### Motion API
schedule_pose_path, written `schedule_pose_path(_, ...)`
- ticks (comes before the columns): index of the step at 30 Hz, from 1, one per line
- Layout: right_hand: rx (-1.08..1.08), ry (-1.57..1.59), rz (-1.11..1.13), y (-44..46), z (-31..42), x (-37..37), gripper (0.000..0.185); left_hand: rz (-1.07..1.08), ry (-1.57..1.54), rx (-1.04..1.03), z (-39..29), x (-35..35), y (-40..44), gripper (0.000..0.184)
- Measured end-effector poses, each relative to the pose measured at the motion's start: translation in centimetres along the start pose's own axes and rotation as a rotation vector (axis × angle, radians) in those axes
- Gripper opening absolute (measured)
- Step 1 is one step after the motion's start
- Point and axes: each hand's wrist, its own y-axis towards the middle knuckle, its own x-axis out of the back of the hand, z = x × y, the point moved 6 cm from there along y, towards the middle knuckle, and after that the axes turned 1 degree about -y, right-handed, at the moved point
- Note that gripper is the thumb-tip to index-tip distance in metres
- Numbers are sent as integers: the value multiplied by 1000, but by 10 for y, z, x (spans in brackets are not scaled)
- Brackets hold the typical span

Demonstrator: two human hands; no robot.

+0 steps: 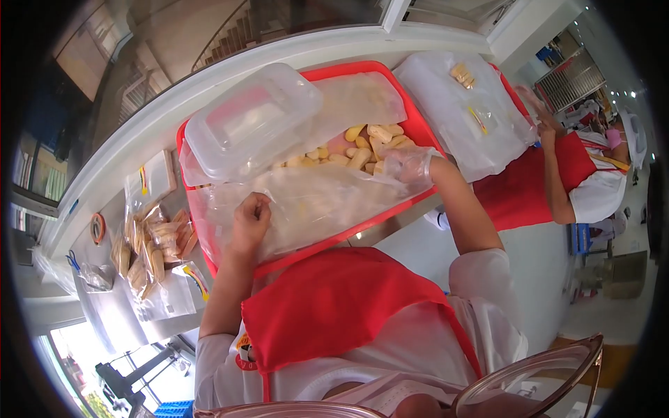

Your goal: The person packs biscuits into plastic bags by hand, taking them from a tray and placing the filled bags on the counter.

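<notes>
A red tray (411,94) holds finger-shaped, pale yellow food pieces (360,159), partly covered by clear plastic sheets (320,207). My right hand (410,167), in a clear plastic glove, reaches into the pieces at the tray's right side; its fingertips are partly hidden among them. Bare and curled closed, my left hand (252,214) is over the tray's near left part, beside the plastic sheet. Whatever its fingertips may pinch is too small to make out. A translucent lidded plastic box (254,118) rests on the tray's far left part.
Filled clear packets (157,240) lie on the counter to the left, near a roll of tape (97,228) and blue-handled scissors (73,260). A second tray under plastic (460,118) stands at the right. Beyond it is a person in a red apron (533,181).
</notes>
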Motion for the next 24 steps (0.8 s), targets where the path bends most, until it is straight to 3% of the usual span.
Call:
schedule_pose_path(3,36,-9,-9,-2,8,-15,52,-19,26,-8,1,1,0,7)
schedule_pose_path(5,9,-64,-261,-18,15,-16,43,-20,21,8,-3,4,0,7)
schedule_pose_path(9,194,-299,-569,-57,40,-24,23,-42,48,-12,-10,6,-1,7)
schedule_pose_path(12,401,5,-471,-61,37,-53,18,-8,58,3,-6,3,-1,8)
schedule_pose_path(15,168,465,-538,-58,12,-58,24,11,-12,-40,-8,-1,-3,11)
schedule_pose_path(17,1,592,-671,-46,-12,-57,23,8,-17,-37,-8,-1,-3,11)
schedule_pose_path(19,-127,489,-665,-30,-24,-45,26,17,-7,-24,-8,-1,-3,11)
schedule_pose_path(21,-212,163,-512,-14,-25,-34,30,38,17,1,-8,1,-3,11)
schedule_pose_path(24,-82,-106,-462,-25,8,-2,37,38,-2,35,0,2,-4,8)
